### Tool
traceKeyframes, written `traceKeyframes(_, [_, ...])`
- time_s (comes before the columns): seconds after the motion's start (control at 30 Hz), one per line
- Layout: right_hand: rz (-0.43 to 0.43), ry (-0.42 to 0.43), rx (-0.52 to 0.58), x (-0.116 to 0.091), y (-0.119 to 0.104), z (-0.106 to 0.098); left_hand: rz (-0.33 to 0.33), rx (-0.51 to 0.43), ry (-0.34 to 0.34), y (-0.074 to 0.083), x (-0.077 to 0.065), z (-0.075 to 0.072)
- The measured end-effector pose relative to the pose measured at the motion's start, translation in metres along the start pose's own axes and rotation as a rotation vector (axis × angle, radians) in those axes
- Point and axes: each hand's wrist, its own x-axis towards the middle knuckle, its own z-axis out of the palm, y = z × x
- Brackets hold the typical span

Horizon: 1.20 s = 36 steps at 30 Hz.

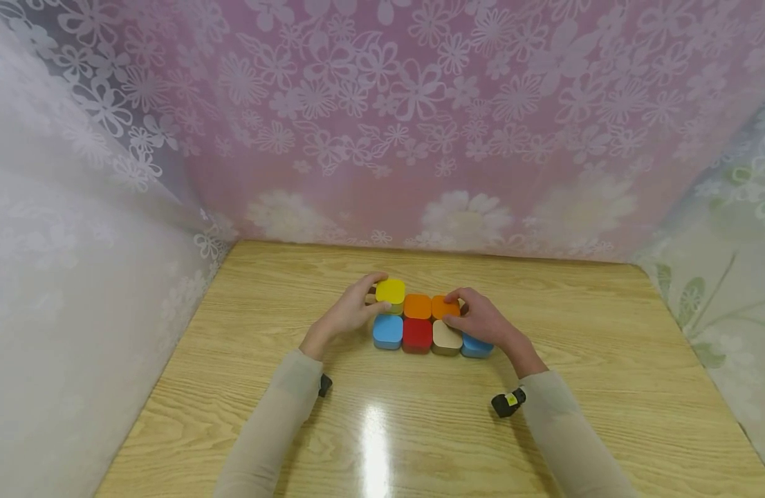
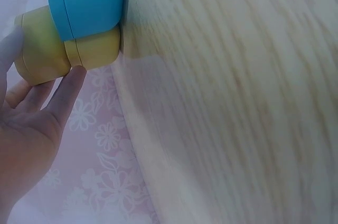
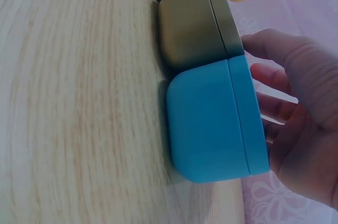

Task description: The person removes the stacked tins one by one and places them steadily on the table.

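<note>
Small rounded-square lidded boxes stand in two rows. My left hand (image 1: 350,306) grips a yellow box (image 1: 391,290) between thumb and fingers at the far left of the back row. In the left wrist view, this raised yellow box (image 2: 42,49) sits on top of another yellow box (image 2: 97,49), behind a blue box (image 2: 95,2). My right hand (image 1: 482,317) reaches over the front row, its thumb and a finger at the near and far edges of the right orange box (image 1: 442,308). In the right wrist view, its fingers curl behind a blue box (image 3: 216,123), hiding the orange one.
The front row runs blue (image 1: 388,332), red (image 1: 417,335), tan (image 1: 447,337) and blue (image 1: 477,346). Another orange box (image 1: 418,306) sits between the hands. The wooden table (image 1: 432,443) ends at a pink floral curtain (image 1: 382,124), with pale curtains on both sides.
</note>
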Motion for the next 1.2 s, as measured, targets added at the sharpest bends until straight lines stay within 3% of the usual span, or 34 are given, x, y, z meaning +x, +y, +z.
traceKeyframes(0.93, [-0.021,0.000,-0.017,-0.0005,0.0028,-0.0009,-0.002,-0.006,0.012,-0.0001,-0.0005,0.0013])
traceKeyframes(1.2, [-0.055,0.074,-0.042,0.0020,-0.0027,0.0010,0.007,-0.015,0.011,-0.0011,-0.0009,0.0015])
